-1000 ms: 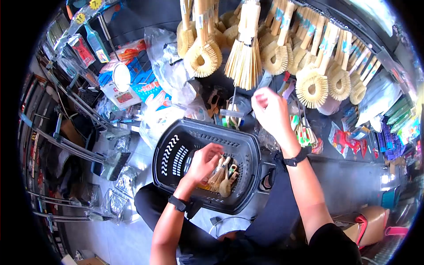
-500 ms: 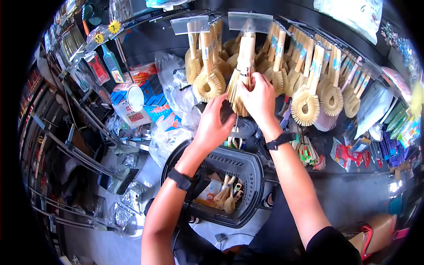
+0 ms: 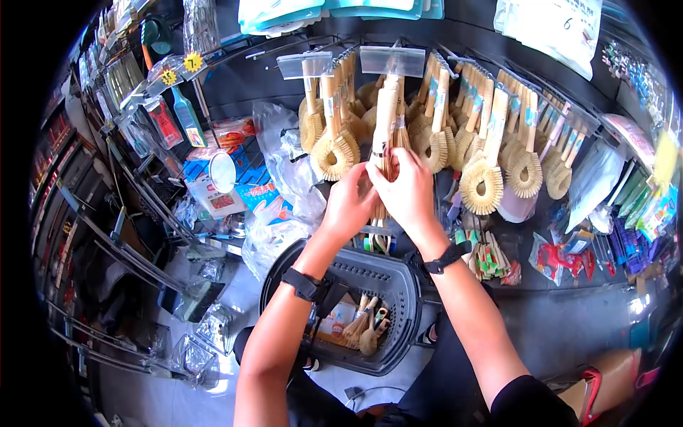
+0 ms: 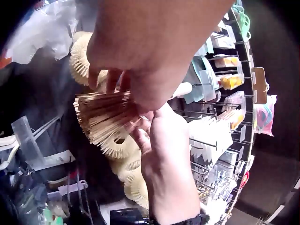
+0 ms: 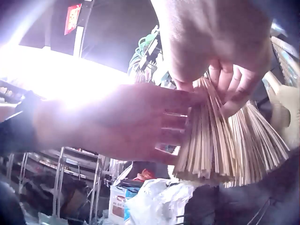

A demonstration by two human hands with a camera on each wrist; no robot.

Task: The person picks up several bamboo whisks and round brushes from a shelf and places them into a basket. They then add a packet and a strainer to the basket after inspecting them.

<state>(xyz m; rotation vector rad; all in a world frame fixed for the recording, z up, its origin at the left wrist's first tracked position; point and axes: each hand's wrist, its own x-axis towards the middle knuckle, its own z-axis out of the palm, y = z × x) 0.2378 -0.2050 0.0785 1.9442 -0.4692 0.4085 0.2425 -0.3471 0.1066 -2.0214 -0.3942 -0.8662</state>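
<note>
A bamboo whisk brush (image 3: 385,117) stands out in front of a row of hanging brushes, its handle slightly tilted. My right hand (image 3: 409,186) grips it just below the dark binding, fingers curled round the top of the splayed bamboo strips (image 5: 206,136). From the other side my left hand (image 3: 350,203) reaches in; its extended fingers touch the edge of the strips, as the right wrist view shows. Another whisk (image 5: 260,145) hangs directly behind. Below the hands, a black basket (image 3: 390,274) holds a small whisk (image 3: 357,326), a round-headed brush (image 3: 368,343) and other items.
Round pot brushes (image 3: 482,188) hang on hooks to the right, and one more (image 3: 334,156) hangs at left. Plastic bags (image 3: 274,235) and a round mirror-like disc (image 3: 222,172) are on the left. Wire racks (image 3: 128,242) line the left side. Packaged goods (image 3: 569,249) lie lower right.
Both hands rose from around the basket to the hanging whisk. The right hand took hold of it, and its handle now leans out from the one behind. The left hand moved in beside the strips.
</note>
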